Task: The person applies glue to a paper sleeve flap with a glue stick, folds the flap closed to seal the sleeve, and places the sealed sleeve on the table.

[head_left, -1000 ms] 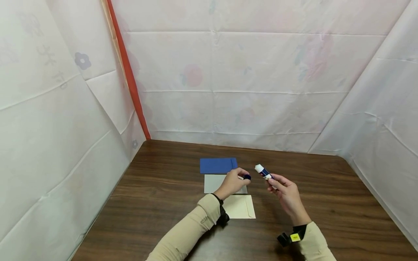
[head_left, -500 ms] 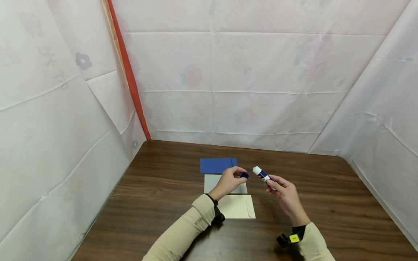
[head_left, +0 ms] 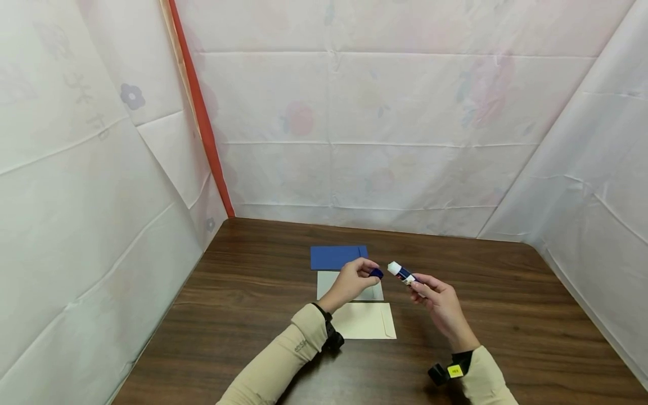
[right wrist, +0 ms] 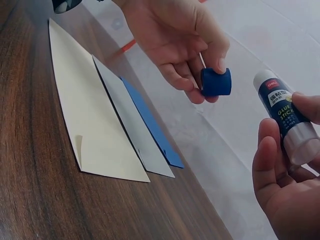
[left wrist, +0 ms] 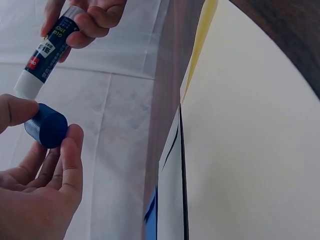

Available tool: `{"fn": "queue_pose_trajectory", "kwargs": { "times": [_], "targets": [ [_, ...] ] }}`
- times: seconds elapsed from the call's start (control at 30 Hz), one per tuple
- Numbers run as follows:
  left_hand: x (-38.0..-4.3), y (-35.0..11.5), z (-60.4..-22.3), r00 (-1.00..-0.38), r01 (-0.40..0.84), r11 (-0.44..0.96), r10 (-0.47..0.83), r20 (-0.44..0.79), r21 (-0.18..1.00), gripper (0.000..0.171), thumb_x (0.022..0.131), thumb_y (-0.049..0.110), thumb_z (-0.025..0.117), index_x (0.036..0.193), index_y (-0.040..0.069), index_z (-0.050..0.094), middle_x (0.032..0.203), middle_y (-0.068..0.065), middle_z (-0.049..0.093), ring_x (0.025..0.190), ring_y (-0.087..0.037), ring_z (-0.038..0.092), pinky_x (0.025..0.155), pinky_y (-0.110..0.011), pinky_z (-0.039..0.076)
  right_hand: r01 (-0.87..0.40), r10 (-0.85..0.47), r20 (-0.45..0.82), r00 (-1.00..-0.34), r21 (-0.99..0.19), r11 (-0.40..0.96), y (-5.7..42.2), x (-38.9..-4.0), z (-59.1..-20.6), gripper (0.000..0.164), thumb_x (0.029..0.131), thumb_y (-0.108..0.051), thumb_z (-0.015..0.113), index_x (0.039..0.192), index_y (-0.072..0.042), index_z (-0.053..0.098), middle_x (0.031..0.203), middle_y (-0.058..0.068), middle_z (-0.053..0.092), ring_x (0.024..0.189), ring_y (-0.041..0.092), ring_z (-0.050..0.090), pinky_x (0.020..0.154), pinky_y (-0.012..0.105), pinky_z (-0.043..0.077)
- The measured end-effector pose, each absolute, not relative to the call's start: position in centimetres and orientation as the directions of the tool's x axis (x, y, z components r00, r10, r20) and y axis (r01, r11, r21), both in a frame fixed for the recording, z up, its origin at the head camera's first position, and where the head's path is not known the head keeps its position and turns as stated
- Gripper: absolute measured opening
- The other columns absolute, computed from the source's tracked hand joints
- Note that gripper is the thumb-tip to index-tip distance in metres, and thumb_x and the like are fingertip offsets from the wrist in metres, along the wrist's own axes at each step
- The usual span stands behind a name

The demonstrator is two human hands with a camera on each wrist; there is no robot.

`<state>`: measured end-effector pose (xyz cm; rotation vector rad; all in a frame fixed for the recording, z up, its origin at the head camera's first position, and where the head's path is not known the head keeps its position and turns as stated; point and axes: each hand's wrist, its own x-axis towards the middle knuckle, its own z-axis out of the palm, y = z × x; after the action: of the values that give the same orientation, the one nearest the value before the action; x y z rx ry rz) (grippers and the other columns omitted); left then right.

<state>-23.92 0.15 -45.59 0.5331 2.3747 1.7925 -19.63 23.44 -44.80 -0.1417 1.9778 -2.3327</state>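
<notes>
My left hand [head_left: 351, 281] pinches a dark blue glue stick cap [left wrist: 52, 129] between thumb and fingers, above the grey envelope [head_left: 329, 284]. To its right, my right hand [head_left: 442, 306] holds the uncapped glue stick [right wrist: 285, 111], a blue tube whose white end tilts up toward the cap. A small gap separates cap and stick in the head view. Nearer to me lies a cream envelope [head_left: 361, 322], and a blue envelope [head_left: 331, 257] is farthest away. The left arm covers part of the cream envelope.
The three envelopes lie in a column on a dark wooden table [head_left: 243, 281]. White patterned sheeting [head_left: 405, 124] rises behind the table and along both sides, with a red strip [head_left: 199, 107] at the back left corner.
The left hand has shifted slightly left with the cap. The right hand's glue stick has also come left and a little lower, staying apart from the cap.
</notes>
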Motion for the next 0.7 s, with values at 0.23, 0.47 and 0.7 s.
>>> {"fn": "queue_pose_trajectory", "kwargs": {
  "times": [0.23, 0.47, 0.7],
  "targets": [
    [-23.64, -0.23, -45.52, -0.92, 0.201, 0.192, 0.375, 0.118, 0.961, 0.028, 0.09, 0.013, 0.068, 0.117, 0.005, 0.066, 0.11, -0.012, 0.067, 0.089, -0.016, 0.064, 0.079, -0.033, 0.055, -0.006, -0.15, 0.024, -0.988, -0.993, -0.119, 23.31, -19.54, -44.71, 0.015, 0.096, -0.01, 0.061, 0.099, -0.019, 0.073, 0.084, -0.002, 0.071, 0.072, 0.008, 0.063, 0.067, 0.022, 0.053],
    [-23.31, -0.38, -44.94, -0.917, 0.189, 0.173, 0.383, 0.111, 0.967, 0.027, 0.088, 0.012, 0.069, 0.115, 0.009, 0.069, 0.108, -0.012, 0.07, 0.082, -0.01, 0.062, 0.077, -0.037, 0.055, -0.004, -0.173, 0.017, -0.985, -0.997, -0.074, 23.23, -19.43, -44.76, 0.014, 0.096, -0.01, 0.061, 0.101, -0.015, 0.073, 0.085, -0.004, 0.067, 0.073, 0.008, 0.063, 0.069, 0.022, 0.054],
    [-23.3, -0.27, -44.84, -0.915, 0.202, 0.184, 0.384, 0.119, 0.962, 0.029, 0.09, 0.008, 0.067, 0.119, 0.004, 0.066, 0.113, -0.017, 0.067, 0.09, -0.021, 0.062, 0.071, -0.019, 0.046, -0.001, -0.204, 0.012, -0.979, -0.998, -0.055, 23.11, -19.31, -44.65, 0.013, 0.096, -0.011, 0.061, 0.104, -0.011, 0.071, 0.087, -0.001, 0.068, 0.074, 0.009, 0.063, 0.07, 0.023, 0.055]
  ]
}}
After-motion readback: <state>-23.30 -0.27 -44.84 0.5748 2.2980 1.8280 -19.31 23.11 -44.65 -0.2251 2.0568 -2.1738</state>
